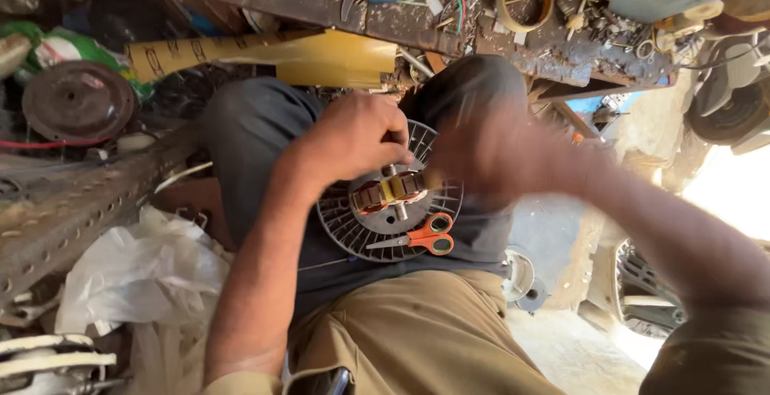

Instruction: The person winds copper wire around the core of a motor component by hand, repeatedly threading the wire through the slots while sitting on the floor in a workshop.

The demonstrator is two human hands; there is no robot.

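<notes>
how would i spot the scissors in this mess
Start at the round grey slotted plastic fan guard lying on the person's lap, below the left hand that grips the copper-wound motor core. The small orange-handled scissors lie on the guard's lower right edge. Nothing else on the lap is bright orange.

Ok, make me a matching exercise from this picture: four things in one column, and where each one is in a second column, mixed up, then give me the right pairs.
Things:
1. scissors
2. motor stator
3. yellow panel
4. white plastic bag

Places:
A. on the cluttered floor beside the person's left arm
B. at the middle of the round grille, under the left hand
C. lying on the lower part of the grille on the lap
D. beyond the knees, below the bench edge

Right pairs: 1-C, 2-B, 3-D, 4-A.

The left hand grips the stator; the right hand is blurred beside it.
</notes>
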